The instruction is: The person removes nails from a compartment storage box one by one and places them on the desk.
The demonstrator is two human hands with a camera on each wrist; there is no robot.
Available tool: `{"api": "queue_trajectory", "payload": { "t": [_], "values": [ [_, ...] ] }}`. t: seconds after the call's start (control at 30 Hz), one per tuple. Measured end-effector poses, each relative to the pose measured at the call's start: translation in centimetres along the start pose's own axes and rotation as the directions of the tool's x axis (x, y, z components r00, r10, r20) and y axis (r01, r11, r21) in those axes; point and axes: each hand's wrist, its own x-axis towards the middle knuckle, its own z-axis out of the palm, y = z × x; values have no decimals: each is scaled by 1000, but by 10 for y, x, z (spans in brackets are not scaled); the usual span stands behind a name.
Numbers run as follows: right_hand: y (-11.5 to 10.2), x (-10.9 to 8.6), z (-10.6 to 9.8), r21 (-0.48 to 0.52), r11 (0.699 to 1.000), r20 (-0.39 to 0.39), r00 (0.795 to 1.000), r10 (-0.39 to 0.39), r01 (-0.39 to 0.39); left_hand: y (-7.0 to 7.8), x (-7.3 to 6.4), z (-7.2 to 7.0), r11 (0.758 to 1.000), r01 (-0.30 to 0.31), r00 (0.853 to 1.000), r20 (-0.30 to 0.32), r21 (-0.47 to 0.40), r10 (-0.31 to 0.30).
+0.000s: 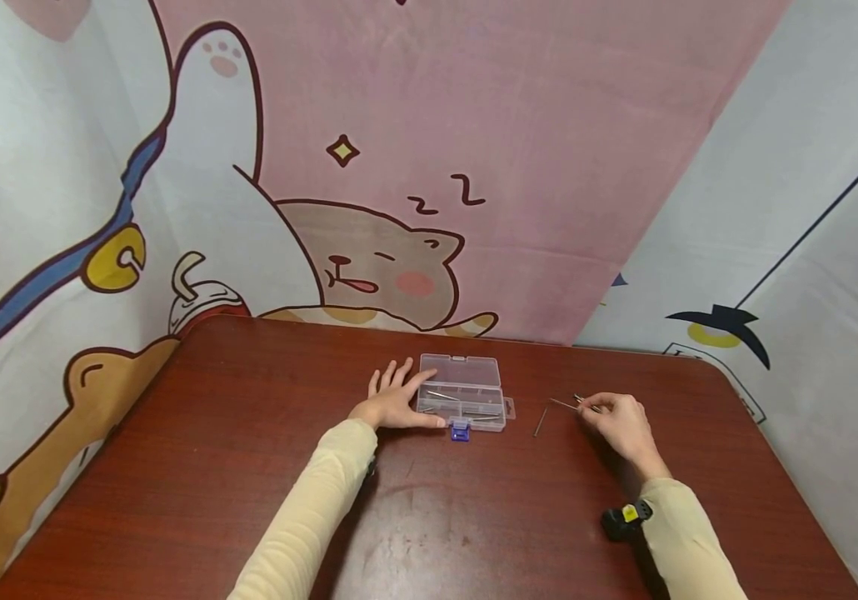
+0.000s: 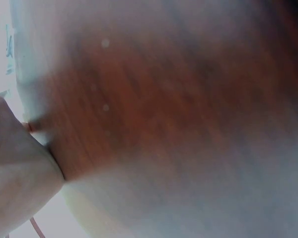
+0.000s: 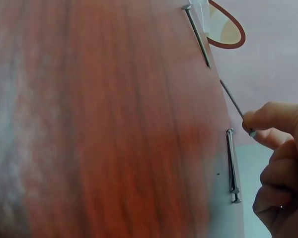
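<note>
In the head view, a clear plastic compartment box [image 1: 491,427] lies with its lid [image 1: 466,372] folded back and a blue latch [image 1: 460,434] in front. Several nails [image 1: 481,416] lie inside it. My left hand [image 1: 393,406] rests at the box's left side, fingers spread and thumb along the front edge. To the right of the box, my right hand [image 1: 621,427] pinches a nail [image 3: 231,98] near its head between thumb and index finger, its point towards the box. A loose nail [image 3: 197,37] lies on the table between box and hand. More nails [image 3: 232,163] lie together by the right hand.
The brown wooden table [image 1: 429,517] ends at a printed cloth [image 1: 549,167] behind it. A hanging tab [image 1: 510,408] sticks out from the box's right side. In the left wrist view, mostly blurred tabletop and part of the left hand show.
</note>
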Motion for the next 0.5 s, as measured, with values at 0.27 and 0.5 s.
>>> {"api": "queue_trajectory", "payload": {
  "t": [0.27,0.5],
  "values": [
    [1,0,-4,-26,992,-31,992,122,-123,0,0,-1,1000,10,1000,4,-6,-10],
    [1,0,-4,-42,978,-15,979,203,-203,-1,0,0,1000,-7,1000,-9,-9,7]
  ]
}}
